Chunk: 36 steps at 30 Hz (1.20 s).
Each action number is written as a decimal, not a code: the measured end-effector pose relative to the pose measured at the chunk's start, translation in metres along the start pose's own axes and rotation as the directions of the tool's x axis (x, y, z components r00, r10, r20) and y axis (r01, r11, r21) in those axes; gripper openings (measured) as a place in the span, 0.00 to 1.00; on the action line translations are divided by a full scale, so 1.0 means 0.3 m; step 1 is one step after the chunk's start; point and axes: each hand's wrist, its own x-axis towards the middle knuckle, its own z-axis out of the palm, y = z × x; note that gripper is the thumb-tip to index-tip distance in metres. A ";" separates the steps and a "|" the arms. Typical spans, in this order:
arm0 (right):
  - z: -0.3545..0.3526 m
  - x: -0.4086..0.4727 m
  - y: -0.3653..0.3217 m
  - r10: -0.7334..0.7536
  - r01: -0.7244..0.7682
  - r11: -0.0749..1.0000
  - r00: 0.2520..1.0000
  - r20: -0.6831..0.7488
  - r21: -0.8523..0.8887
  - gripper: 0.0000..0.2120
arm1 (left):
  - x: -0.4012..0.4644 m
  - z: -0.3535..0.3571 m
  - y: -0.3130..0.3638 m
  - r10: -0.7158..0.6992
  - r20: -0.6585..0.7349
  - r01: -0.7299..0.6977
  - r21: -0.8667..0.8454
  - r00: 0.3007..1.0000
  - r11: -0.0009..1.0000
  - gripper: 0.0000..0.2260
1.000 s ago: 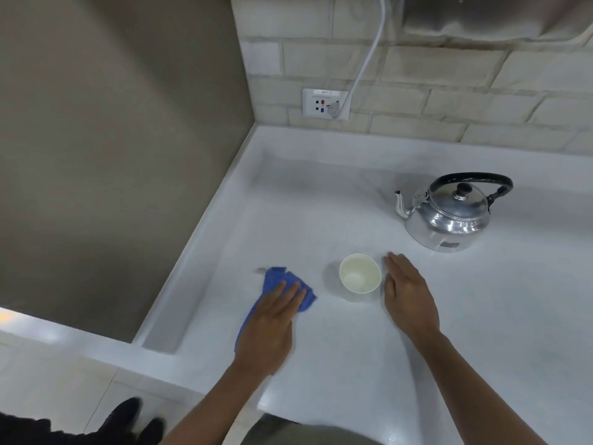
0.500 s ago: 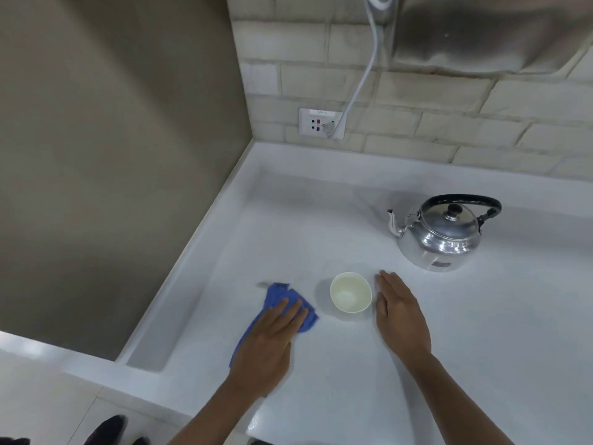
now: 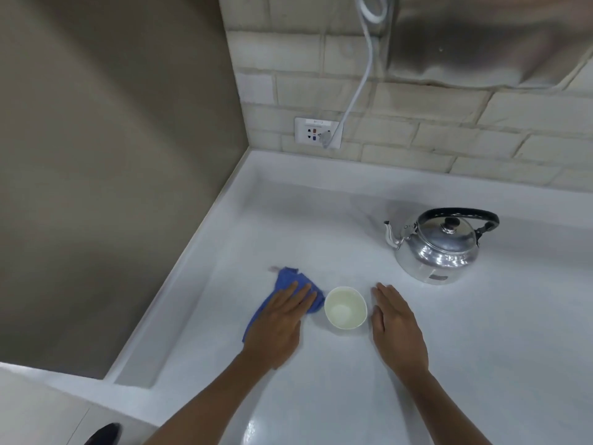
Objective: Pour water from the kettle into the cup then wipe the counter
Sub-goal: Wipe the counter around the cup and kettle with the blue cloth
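A white paper cup (image 3: 345, 307) stands upright on the white counter (image 3: 481, 332), between my two hands. My left hand (image 3: 278, 322) lies flat on a crumpled blue cloth (image 3: 290, 281) just left of the cup, fingers stretched out, not curled around it. To the right of the cup my right hand (image 3: 396, 326) rests palm down on the counter and holds nothing. A shiny metal kettle (image 3: 438, 248) with a black handle and its lid on sits farther back to the right, spout pointing left, untouched.
The counter meets a beige wall on the left with a raised edge (image 3: 205, 252). A brick backsplash holds a wall socket (image 3: 317, 133) with a white cable plugged in. A metal hood (image 3: 481, 36) hangs above. A dark shoe (image 3: 102, 435) shows on the floor.
The view has tilted upward, so the counter objects sit lower in frame. Both hands stay in nearly the same places beside the cup; the kettle and cup have not moved.
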 end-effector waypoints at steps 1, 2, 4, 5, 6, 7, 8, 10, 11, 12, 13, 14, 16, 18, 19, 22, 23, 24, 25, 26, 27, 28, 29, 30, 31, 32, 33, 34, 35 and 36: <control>-0.001 0.001 -0.002 0.001 -0.001 1.000 1.000 0.001 0.005 0.21 | -0.014 -0.022 -0.022 0.003 -0.022 -0.003 -0.012 1.000 1.000 0.25; -0.004 0.003 -0.005 0.003 -0.003 1.000 1.000 0.003 0.009 0.21 | -0.009 -0.048 -0.054 -0.016 -0.035 0.017 0.002 0.999 1.000 0.24; -0.003 0.007 -0.007 0.014 -0.014 1.000 1.000 0.012 0.012 0.21 | 0.057 -0.074 -0.136 -0.077 -0.059 0.082 0.087 0.995 0.993 0.24; -0.001 0.009 -0.006 0.021 -0.021 1.000 1.000 0.015 0.014 0.21 | 0.109 -0.075 -0.175 -0.116 -0.065 0.124 0.133 0.991 0.983 0.24; 0.001 0.009 -0.004 0.027 -0.028 0.999 0.999 0.018 0.018 0.21 | 0.164 -0.070 -0.206 -0.154 -0.051 0.160 0.167 0.987 0.973 0.25; 0.003 0.009 -0.002 0.032 -0.033 0.999 0.999 0.019 0.022 0.21 | 0.218 -0.064 -0.220 -0.210 -0.010 0.209 0.171 0.978 0.963 0.27; 0.004 0.010 -0.002 0.034 -0.035 0.999 0.999 0.018 0.027 0.21 | 0.265 -0.049 -0.221 -0.274 0.022 0.267 0.165 0.961 0.949 0.29; 0.001 0.012 -0.004 0.035 -0.035 0.999 0.999 0.014 0.034 0.21 | 0.331 -0.013 -0.180 -0.319 0.071 0.309 0.125 0.945 0.943 0.31; 0.000 0.012 -0.004 0.036 -0.036 0.999 0.999 0.013 0.038 0.21 | 0.339 0.007 -0.145 -0.275 0.076 0.266 0.114 0.958 0.957 0.31; 0.000 0.012 -0.004 0.038 -0.039 0.998 0.999 0.013 0.041 0.21 | 0.329 0.014 -0.115 -0.194 0.075 0.186 0.101 0.978 0.977 0.30; 0.000 0.011 -0.003 0.041 -0.042 0.998 0.999 0.011 0.044 0.21 | 0.301 0.014 -0.098 -0.087 0.090 0.080 0.082 0.992 0.993 0.28; 0.001 0.009 -0.001 0.044 -0.045 0.998 0.999 0.009 0.046 0.21 | 0.263 0.007 -0.097 0.013 0.112 -0.019 0.060 0.994 0.998 0.27; 0.003 0.008 -0.002 0.047 -0.047 0.998 0.999 0.001 0.052 0.21 | 0.194 -0.017 -0.142 0.145 0.078 -0.147 0.025 0.986 0.989 0.25; 0.005 0.006 -0.007 0.051 -0.051 0.997 0.999 0.000 0.062 0.21 | 0.180 -0.052 -0.211 0.142 -0.005 -0.142 0.066 0.990 0.988 0.24; 0.004 0.006 -0.010 0.062 -0.061 0.996 0.998 -0.003 0.070 0.21 | 0.194 -0.071 -0.238 0.090 -0.051 -0.085 0.095 0.995 0.992 0.23; -0.005 0.009 -0.019 0.088 -0.088 0.993 0.996 0.002 0.084 0.21 | 0.291 -0.067 -0.262 -0.121 -0.150 0.142 0.132 0.981 0.981 0.23; -0.005 0.008 -0.020 0.087 -0.087 0.993 0.996 0.002 0.083 0.21 | 0.327 -0.059 -0.242 -0.208 -0.128 0.225 0.135 0.970 0.965 0.24; -0.005 0.008 -0.022 0.087 -0.087 0.993 0.996 -0.001 0.085 0.20 | 0.361 -0.056 -0.210 -0.301 -0.093 0.310 0.115 0.949 0.944 0.26; -0.006 0.008 -0.025 0.088 -0.087 0.992 0.996 -0.005 0.090 0.20 | 0.390 -0.046 -0.182 -0.349 -0.066 0.354 0.095 0.935 0.930 0.27; -0.007 0.009 -0.026 0.087 -0.086 0.992 0.996 -0.007 0.094 0.20 | 0.414 -0.034 -0.157 -0.339 -0.018 0.339 0.081 0.941 0.937 0.27; -0.009 0.008 -0.026 0.084 -0.083 0.992 0.996 -0.009 0.094 0.20 | 0.426 -0.015 -0.143 -0.272 0.020 0.270 0.087 0.962 0.959 0.28; -0.010 0.007 -0.024 0.081 -0.080 0.993 0.997 -0.009 0.091 0.21 | 0.425 0.004 -0.139 -0.172 0.049 0.167 0.100 0.984 0.981 0.28; -0.010 0.006 -0.022 0.078 -0.077 0.993 0.997 -0.009 0.085 0.21 | 0.405 0.010 -0.137 -0.067 0.075 0.059 0.102 0.995 0.993 0.28; -0.009 0.006 -0.020 0.073 -0.072 0.994 0.997 -0.010 0.081 0.21 | 0.368 0.007 -0.136 0.030 0.104 -0.039 0.084 0.994 0.996 0.28; -0.009 0.007 -0.020 0.068 -0.067 0.995 0.998 -0.010 0.079 0.20 | 0.317 -0.001 -0.141 0.117 0.102 -0.123 0.051 0.988 0.991 0.28; -0.007 0.007 -0.022 0.068 -0.067 0.995 0.998 -0.011 0.079 0.20 | 0.258 -0.011 -0.151 0.182 0.085 -0.184 0.022 0.980 0.983 0.29; -0.007 0.006 -0.024 0.072 -0.071 0.994 0.997 -0.013 0.081 0.20 | 0.202 -0.028 -0.165 0.218 0.074 -0.219 0.006 0.973 0.976 0.29; -0.007 0.006 -0.025 0.080 -0.079 0.993 0.997 -0.015 0.085 0.21 | 0.162 -0.050 -0.186 0.228 0.066 -0.229 0.014 0.971 0.973 0.29; -0.008 0.006 -0.027 0.091 -0.089 0.992 0.996 -0.017 0.090 0.21 | 0.143 -0.062 -0.217 0.213 0.043 -0.214 0.025 0.976 0.977 0.28; -0.008 0.006 -0.028 0.098 -0.096 0.991 0.995 -0.013 0.092 0.21 | 0.142 -0.068 -0.248 0.163 0.014 -0.164 0.040 0.986 0.986 0.27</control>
